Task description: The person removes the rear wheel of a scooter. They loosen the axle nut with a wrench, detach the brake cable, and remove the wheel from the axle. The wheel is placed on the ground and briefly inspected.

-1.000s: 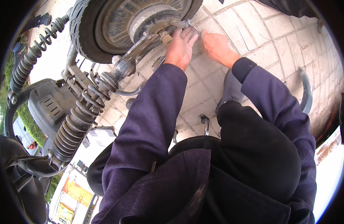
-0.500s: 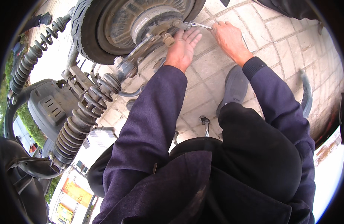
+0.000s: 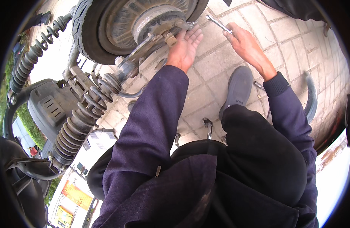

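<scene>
Palm up, my left hand (image 3: 184,48) reaches under the small brake lever (image 3: 183,25) at the wheel hub, its fingers stretched out. The fingertips are beside the lever's bolt end; whether they touch it I cannot tell. My right hand (image 3: 248,46) grips a metal wrench (image 3: 217,22), whose free end points toward the hub but stands apart from it. A treaded black tyre (image 3: 82,32) surrounds the dusty wheel, with a round brake drum (image 3: 148,22) at its middle. Below the drum a threaded axle end with a nut (image 3: 169,39) sticks out.
A coil spring shock absorber (image 3: 76,131) and a grey plastic cover (image 3: 49,102) are at the left. Chrome tool ends (image 3: 208,127) show by my knees. My grey shoe (image 3: 238,88) rests on the paving bricks (image 3: 205,78). A curved dark strip (image 3: 311,98) lies at the right.
My right hand has drawn the wrench off the brake lever's end, moving right and slightly nearer to me. The left hand has stayed nearly in place under the lever.
</scene>
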### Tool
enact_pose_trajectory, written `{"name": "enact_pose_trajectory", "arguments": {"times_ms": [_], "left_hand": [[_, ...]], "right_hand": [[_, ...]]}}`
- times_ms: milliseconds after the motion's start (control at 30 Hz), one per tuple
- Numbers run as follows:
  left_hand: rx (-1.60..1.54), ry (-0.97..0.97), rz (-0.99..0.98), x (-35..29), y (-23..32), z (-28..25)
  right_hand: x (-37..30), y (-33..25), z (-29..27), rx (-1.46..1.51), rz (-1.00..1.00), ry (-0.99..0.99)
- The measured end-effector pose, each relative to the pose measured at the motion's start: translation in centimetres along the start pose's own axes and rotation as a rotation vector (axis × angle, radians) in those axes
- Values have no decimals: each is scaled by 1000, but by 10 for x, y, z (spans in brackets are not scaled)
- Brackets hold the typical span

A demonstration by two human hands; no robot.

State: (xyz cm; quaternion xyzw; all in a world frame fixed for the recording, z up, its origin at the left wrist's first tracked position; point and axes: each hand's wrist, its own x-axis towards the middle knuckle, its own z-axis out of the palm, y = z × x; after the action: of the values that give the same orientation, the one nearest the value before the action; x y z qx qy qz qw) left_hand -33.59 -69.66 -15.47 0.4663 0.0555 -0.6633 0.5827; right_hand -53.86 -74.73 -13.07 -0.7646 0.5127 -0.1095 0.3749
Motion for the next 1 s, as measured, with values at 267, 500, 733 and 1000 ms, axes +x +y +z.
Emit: {"name": "enact_pose_trajectory", "arguments": {"times_ms": [267,500,733,1000], "left_hand": [[-53,6,-1,1,0,0],[-101,18,-8,2,1,-1],[-48,37,14,1,1,2],[6,-8,5,3,1,-3]], "right_hand": [[19,-47,-31,-65,-156,-19],[41,-60,-31,-125,-138,-145],[53,-85,-34,-296,-151,-181],[6,-67,3,-367,-373,64]]}}
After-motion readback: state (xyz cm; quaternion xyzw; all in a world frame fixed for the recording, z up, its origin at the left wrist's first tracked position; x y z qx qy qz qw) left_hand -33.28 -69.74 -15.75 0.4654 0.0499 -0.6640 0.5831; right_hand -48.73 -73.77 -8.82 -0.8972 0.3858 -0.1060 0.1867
